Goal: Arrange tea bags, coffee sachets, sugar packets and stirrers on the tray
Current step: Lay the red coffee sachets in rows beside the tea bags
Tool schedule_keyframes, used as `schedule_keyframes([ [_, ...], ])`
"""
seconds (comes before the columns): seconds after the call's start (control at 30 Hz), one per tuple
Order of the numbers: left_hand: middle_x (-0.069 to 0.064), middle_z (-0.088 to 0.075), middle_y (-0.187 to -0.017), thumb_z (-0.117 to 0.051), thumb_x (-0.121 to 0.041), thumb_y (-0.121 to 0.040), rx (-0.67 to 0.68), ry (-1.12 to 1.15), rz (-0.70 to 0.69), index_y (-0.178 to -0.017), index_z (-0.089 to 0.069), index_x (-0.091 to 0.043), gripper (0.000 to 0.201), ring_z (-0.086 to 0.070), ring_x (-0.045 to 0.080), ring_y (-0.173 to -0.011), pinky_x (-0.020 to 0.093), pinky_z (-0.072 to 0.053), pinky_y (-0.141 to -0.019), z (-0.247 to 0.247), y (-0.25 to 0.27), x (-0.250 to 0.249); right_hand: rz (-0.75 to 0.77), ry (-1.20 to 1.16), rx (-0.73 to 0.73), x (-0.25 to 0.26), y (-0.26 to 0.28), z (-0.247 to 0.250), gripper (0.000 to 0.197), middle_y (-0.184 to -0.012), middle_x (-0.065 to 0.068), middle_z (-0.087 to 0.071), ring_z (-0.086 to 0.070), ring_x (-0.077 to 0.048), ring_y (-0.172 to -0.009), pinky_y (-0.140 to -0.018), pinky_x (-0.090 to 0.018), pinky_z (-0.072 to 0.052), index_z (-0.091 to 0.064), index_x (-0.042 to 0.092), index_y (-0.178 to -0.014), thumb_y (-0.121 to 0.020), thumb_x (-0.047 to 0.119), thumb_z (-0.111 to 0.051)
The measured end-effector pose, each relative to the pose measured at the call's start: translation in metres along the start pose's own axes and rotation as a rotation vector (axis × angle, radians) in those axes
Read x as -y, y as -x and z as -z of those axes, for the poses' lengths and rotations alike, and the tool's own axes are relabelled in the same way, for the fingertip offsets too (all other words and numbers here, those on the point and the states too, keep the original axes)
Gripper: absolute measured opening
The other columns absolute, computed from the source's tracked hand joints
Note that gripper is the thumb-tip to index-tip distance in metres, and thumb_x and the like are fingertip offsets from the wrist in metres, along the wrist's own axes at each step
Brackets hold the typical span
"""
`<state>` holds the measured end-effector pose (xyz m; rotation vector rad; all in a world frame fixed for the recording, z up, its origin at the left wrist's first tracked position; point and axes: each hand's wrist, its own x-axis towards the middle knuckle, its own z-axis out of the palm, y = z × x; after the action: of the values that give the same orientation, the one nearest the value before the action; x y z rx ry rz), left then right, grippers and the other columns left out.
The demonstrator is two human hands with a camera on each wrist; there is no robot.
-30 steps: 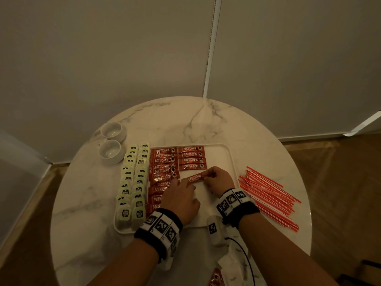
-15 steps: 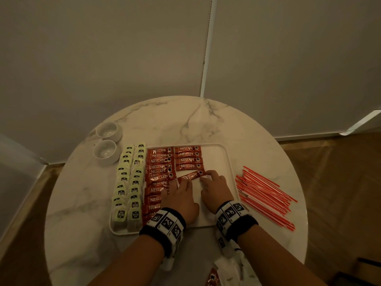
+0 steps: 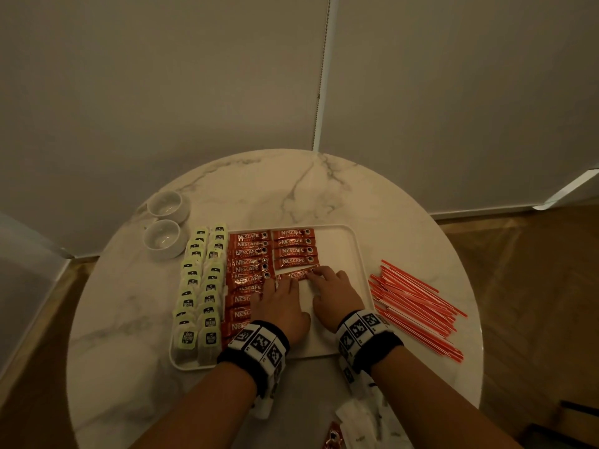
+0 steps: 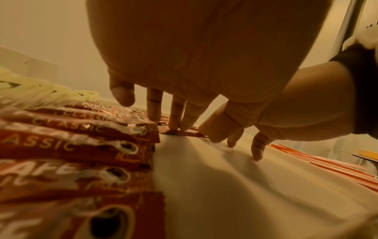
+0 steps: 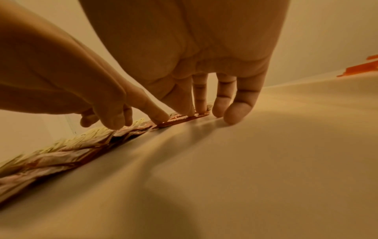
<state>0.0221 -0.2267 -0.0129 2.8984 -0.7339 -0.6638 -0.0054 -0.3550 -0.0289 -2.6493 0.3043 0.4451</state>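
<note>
While both hands flatten a coffee sachet point(image 3: 296, 275) on the tray point(image 3: 337, 254), left hand point(image 3: 280, 306) and right hand point(image 3: 334, 291) press with straight fingers, gripping nothing; squaring it just below the tray's second column would keep rows even.

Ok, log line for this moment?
stage: placing coffee sachet on tray | left hand: presses sachet | right hand: presses sachet | stirrers: off tray
</note>
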Motion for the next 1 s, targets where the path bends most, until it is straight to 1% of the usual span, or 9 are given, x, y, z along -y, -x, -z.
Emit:
schedule_keyframes([
  [0.17, -0.001, -0.022, -0.148, -0.045, -0.042, -0.086, 0.003, 0.013, 0.015, -0.145, -0.02, -0.019, 0.069, -0.021, 0.026, -0.133, 0.048, -0.027, -0.104, -0.001, -0.002, 0.002, 0.004, -0.013, -0.004, 0.003, 0.0, 0.0, 0.058, -0.15, 0.003, -0.029, -0.033, -0.025, -0.125, -0.108, -0.033, -0.033, -0.033, 0.023, -0.146, -0.09, 0.01, -0.041],
  [0.3, -0.001, -0.014, -0.153, -0.044, -0.044, -0.087, 0.037, 0.007, 0.029, -0.148, -0.013, -0.018, 0.073, -0.016, 0.028, -0.137, 0.05, -0.023, -0.107, 0.0, -0.005, 0.003, 0.012, -0.015, -0.025, 0.004, 0.0, 0.001, 0.056, -0.149, 0.003, -0.03, -0.034, -0.025, -0.124, -0.107, -0.032, -0.034, -0.035, 0.023, -0.145, -0.09, 0.01, -0.041],
  [0.43, -0.002, -0.01, -0.155, -0.044, -0.044, -0.088, 0.052, 0.025, 0.032, -0.149, -0.01, -0.018, 0.075, -0.012, 0.029, -0.14, 0.052, -0.02, -0.111, -0.001, -0.005, 0.005, -0.006, -0.09, -0.045, 0.004, 0.0, 0.0, 0.062, -0.152, 0.006, -0.025, -0.035, -0.024, -0.123, -0.105, -0.033, -0.036, -0.031, 0.025, -0.145, -0.087, 0.007, -0.043],
  [0.5, -0.001, -0.009, -0.156, -0.044, -0.044, -0.087, 0.046, 0.025, 0.031, -0.149, -0.01, -0.018, 0.075, -0.012, 0.03, -0.14, 0.052, -0.021, -0.111, -0.003, -0.005, 0.005, -0.022, -0.139, -0.049, 0.004, 0.0, 0.001, 0.068, -0.154, 0.01, -0.022, -0.035, -0.022, -0.122, -0.102, -0.033, -0.04, -0.028, 0.027, -0.146, -0.084, 0.004, -0.044],
  [0.63, 0.0, -0.006, -0.157, -0.044, -0.045, -0.088, 0.061, -0.006, 0.029, -0.149, -0.011, -0.021, 0.073, -0.01, 0.031, -0.141, 0.053, -0.02, -0.111, -0.003, -0.005, 0.006, -0.046, -0.181, -0.029, 0.008, -0.002, 0.003, 0.075, -0.151, 0.016, -0.025, -0.035, -0.021, -0.117, -0.086, -0.034, -0.046, -0.023, 0.03, -0.144, -0.079, 0.0, -0.044],
  [0.73, 0.0, -0.006, -0.157, -0.043, -0.045, -0.088, 0.052, -0.025, 0.031, -0.149, -0.012, -0.022, 0.072, -0.009, 0.031, -0.141, 0.052, -0.02, -0.11, -0.005, -0.006, 0.005, -0.064, -0.184, -0.009, 0.009, -0.003, 0.004, 0.079, -0.15, 0.013, -0.029, -0.033, -0.022, -0.121, -0.089, -0.036, -0.046, -0.017, 0.029, -0.148, -0.079, 0.0, -0.044],
  [0.87, -0.001, -0.007, -0.157, -0.044, -0.044, -0.087, 0.045, -0.018, 0.042, -0.148, -0.013, -0.023, 0.072, -0.012, 0.03, -0.14, 0.052, -0.022, -0.11, -0.001, -0.003, 0.005, -0.066, -0.239, -0.009, 0.011, -0.001, 0.009, 0.077, -0.148, 0.01, -0.033, -0.035, -0.022, -0.12, -0.095, -0.038, -0.044, -0.016, 0.03, -0.147, -0.081, 0.002, -0.043],
  [0.93, 0.0, -0.012, -0.154, -0.045, -0.043, -0.085, 0.001, 0.006, 0.025, -0.146, -0.02, -0.023, 0.069, -0.017, 0.028, -0.136, 0.05, -0.026, -0.108, 0.005, 0.001, 0.006, -0.057, -0.257, -0.026, 0.01, 0.004, 0.015, 0.073, -0.147, 0.007, -0.035, -0.038, -0.023, -0.119, -0.098, -0.037, -0.041, -0.018, 0.029, -0.147, -0.083, 0.006, -0.045],
  [1.0, -0.001, -0.026, -0.148, -0.045, -0.041, -0.084, -0.075, 0.022, -0.03, -0.14, -0.034, -0.024, 0.059, -0.026, 0.025, -0.13, 0.045, -0.032, -0.104, 0.012, 0.012, 0.009, -0.046, -0.265, -0.046, 0.006, 0.013, 0.022, 0.063, -0.143, 0.003, -0.04, -0.042, -0.023, -0.121, -0.1, -0.036, -0.039, -0.027, 0.025, -0.144, -0.087, 0.011, -0.048],
])
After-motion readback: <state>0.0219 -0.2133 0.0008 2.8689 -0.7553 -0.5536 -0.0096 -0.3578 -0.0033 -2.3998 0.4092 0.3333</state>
